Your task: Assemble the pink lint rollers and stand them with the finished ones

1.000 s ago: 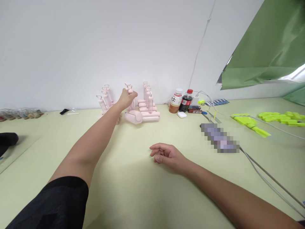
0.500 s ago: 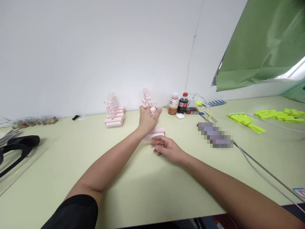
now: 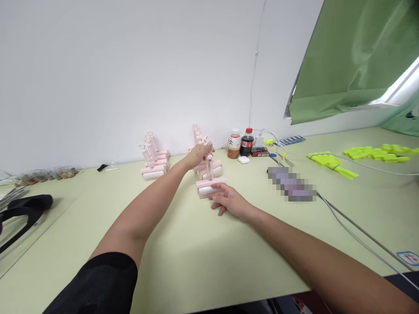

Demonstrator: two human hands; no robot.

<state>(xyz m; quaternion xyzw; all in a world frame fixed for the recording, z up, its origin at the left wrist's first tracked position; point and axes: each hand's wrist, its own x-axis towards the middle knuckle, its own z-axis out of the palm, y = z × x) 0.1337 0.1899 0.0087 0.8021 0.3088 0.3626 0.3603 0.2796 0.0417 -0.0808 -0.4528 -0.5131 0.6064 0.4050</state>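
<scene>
A pink lint roller (image 3: 210, 168) with a white roll stands on the table, its looped handle pointing up. My left hand (image 3: 199, 156) is closed around the top of that handle, its fingertips partly hidden. My right hand (image 3: 231, 201) rests at the right end of the roll, fingers loosely apart, the index fingertip touching it or just in front. Right behind stand more pink lint rollers (image 3: 218, 169), partly covered by my left hand. To the left is another row of similar lint rollers (image 3: 153, 170), also with handles up.
Near the wall stand a white-capped bottle (image 3: 233, 146) and a cola bottle (image 3: 246, 144), with a small white case (image 3: 244, 160) in front. On the right lie a blurred phone (image 3: 291, 184), cables and yellow-green strips (image 3: 330, 163). A black frame-like object (image 3: 29, 205) lies left.
My left hand has shifted slightly left and up, so the front roller's handle shows more. My right hand stays by the roll. The view has turned slightly.
</scene>
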